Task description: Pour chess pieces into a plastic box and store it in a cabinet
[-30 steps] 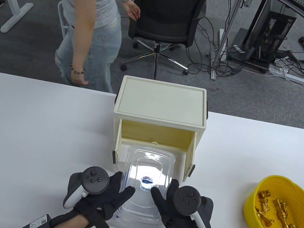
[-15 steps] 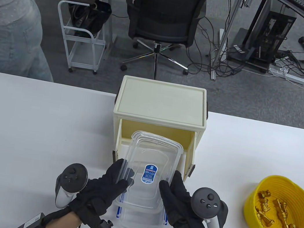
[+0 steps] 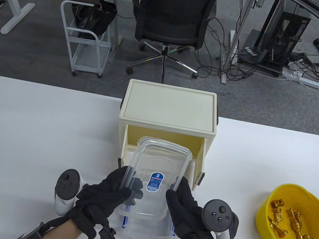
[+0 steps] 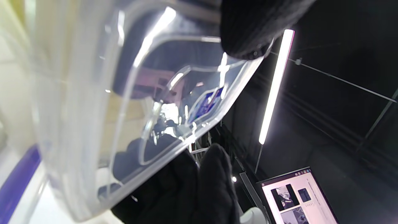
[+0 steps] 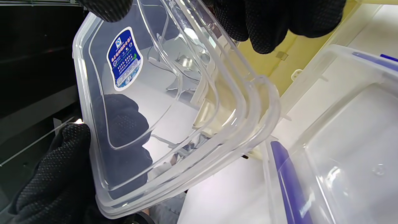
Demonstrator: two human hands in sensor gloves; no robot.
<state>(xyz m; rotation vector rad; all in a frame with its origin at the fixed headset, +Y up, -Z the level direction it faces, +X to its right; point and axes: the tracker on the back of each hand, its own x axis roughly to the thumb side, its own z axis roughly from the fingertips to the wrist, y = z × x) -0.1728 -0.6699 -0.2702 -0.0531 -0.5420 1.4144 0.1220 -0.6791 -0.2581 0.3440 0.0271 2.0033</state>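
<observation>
Gripping hands: the clear lid (image 3: 154,177) is held by its two long edges, the left hand (image 3: 109,192) closed on the left edge and the right hand (image 3: 185,210) on the right edge.
Left fingers (image 4: 245,28): wrapped over the lid's rim, thumb on top and fingers seen through the plastic beneath.
Right fingers (image 5: 270,21): curled over the opposite rim.
Lid axis: the long axis runs from the near edge of the worktop toward the far edge; the far end is raised and points at the cabinet (image 3: 168,118), the blue label (image 3: 155,182) facing up.
Plastic box (image 3: 146,231): set on the worktop (image 3: 36,134) near its front edge, directly under the lid, uncovered, with blue clasps; nothing is seen inside.
Cabinet: placed at the middle of the far edge, both doors swung open toward the hands, interior visible.
Yellow bowl (image 3: 294,222): placed toward the right edge, well apart from the box, with golden chess pieces (image 3: 289,224) lying inside.
</observation>
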